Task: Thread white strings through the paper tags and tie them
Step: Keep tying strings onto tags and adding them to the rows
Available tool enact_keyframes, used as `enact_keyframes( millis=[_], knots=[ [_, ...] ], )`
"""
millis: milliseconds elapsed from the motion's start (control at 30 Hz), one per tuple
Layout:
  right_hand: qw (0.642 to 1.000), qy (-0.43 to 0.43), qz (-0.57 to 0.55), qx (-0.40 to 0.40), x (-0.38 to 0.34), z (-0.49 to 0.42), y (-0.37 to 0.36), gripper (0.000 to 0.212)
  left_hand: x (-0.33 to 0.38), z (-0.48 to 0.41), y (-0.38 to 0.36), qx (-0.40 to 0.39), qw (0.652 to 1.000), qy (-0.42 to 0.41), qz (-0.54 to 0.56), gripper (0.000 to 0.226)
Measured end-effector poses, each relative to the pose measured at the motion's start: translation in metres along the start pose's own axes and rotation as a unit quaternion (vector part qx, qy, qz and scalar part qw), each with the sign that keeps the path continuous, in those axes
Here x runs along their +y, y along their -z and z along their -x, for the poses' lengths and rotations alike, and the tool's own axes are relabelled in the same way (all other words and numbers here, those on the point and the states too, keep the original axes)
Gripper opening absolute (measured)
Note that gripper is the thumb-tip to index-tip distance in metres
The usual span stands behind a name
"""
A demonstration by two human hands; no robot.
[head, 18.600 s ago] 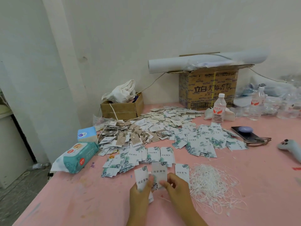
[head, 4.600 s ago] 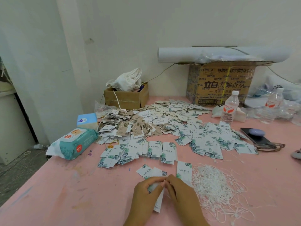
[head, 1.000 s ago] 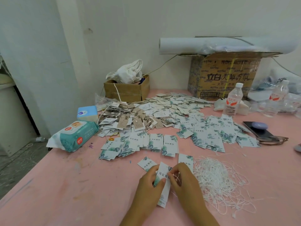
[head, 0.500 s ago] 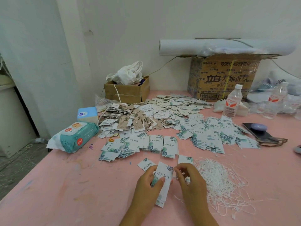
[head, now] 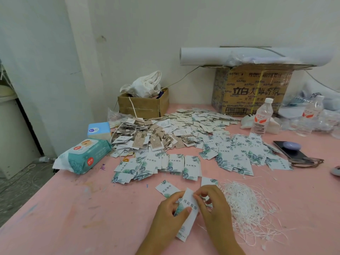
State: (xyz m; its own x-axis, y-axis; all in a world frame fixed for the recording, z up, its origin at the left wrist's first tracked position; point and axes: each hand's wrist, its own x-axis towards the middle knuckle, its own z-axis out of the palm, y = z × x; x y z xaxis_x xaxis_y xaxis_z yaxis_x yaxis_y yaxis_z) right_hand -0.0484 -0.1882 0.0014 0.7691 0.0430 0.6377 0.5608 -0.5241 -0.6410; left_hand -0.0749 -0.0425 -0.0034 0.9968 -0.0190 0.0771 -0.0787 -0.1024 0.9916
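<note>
Both left hand [head: 169, 216] and right hand [head: 215, 205] pinch one tilted paper tag [head: 189, 218] (right at top).

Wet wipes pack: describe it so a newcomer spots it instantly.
Go to the left edge of the pink table, left of the spread of paper tags. The wet wipes pack lies there, in front of a blue tissue box. It is the soft teal pouch with round red stickers.
</note>
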Motion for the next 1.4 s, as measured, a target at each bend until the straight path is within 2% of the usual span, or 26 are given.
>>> enact_keyframes(
  millis=[367, 467, 600, 667, 867, 967, 1100, 1233, 1400],
  knots=[
    [1.0, -0.006, 0.027, -0.008, 0.004, 0.0, -0.001, 0.027, 0.004, 0.001, 0.0, -0.006, 0.999, 0.013, 0.03, 0.036],
    [0.997, -0.065, -0.046, -0.024, 0.002, -0.002, -0.002, 0.031, 0.005, 0.002, -0.001, 0.011, 0.999, 0.023, 0.037, 0.039],
    [0.972, -0.161, -0.158, -0.071, 0.002, -0.003, -0.001, 0.022, 0.004, 0.001, -0.001, 0.01, 0.999, 0.017, 0.044, 0.04],
    [0.968, -0.16, -0.163, -0.103, 0.002, -0.002, 0.001, 0.015, 0.004, 0.001, -0.001, -0.001, 0.999, 0.005, 0.041, 0.04],
    [0.96, -0.157, -0.199, -0.12, 0.002, 0.0, 0.004, 0.024, 0.007, 0.001, 0.0, 0.002, 0.996, 0.011, 0.085, 0.02],
    [0.951, -0.165, -0.234, -0.117, 0.0, 0.0, 0.007, 0.023, 0.007, 0.0, 0.002, 0.01, 0.994, 0.039, 0.104, 0.023],
    [0.938, -0.177, -0.269, -0.132, 0.001, -0.002, 0.009, 0.028, 0.01, 0.002, 0.002, -0.01, 0.995, 0.023, 0.094, 0.012],
    [0.941, -0.173, -0.252, -0.147, 0.001, -0.002, 0.008, 0.017, 0.009, 0.001, 0.001, -0.014, 0.996, 0.04, 0.082, 0.026],
    [0.938, -0.185, -0.244, -0.163, 0.001, -0.003, 0.01, 0.018, 0.01, 0.001, 0.0, -0.002, 0.997, 0.032, 0.064, 0.024]
  ],
)
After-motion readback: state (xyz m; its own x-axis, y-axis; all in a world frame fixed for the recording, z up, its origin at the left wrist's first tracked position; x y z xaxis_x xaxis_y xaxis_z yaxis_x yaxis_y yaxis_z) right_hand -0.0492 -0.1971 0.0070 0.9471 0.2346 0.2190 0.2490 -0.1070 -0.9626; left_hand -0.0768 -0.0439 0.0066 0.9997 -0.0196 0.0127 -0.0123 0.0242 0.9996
